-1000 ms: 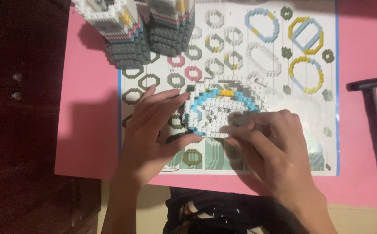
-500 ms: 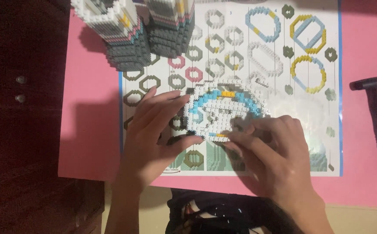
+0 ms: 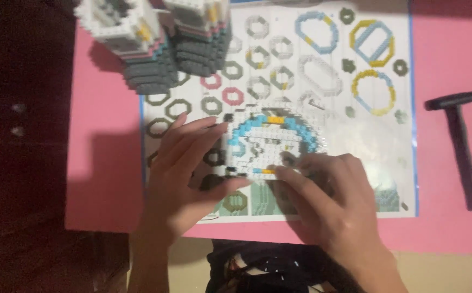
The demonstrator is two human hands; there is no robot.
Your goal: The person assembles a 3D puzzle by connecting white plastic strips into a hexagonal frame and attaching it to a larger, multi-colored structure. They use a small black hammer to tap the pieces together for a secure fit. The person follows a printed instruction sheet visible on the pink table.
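A flat round build of tiny blocks (image 3: 271,142), white inside with a blue rim and small yellow bits, lies on a printed instruction sheet (image 3: 323,103). My left hand (image 3: 184,173) rests flat at its left edge, fingers spread, thumb under the lower rim. My right hand (image 3: 328,203) comes from the lower right, fingertips pressing on the build's lower right rim. Whether a loose block sits under those fingertips is hidden.
The sheet lies on a pink mat (image 3: 106,163). Two tall grey, pink and white block towers (image 3: 157,43) stand at the sheet's top left. A dark hammer-shaped tool (image 3: 461,146) lies on the mat at the right. Dark bag (image 3: 263,271) below the table edge.
My right hand's fingers have crept slightly left along the build's lower rim. My left hand has stayed put against the left edge.
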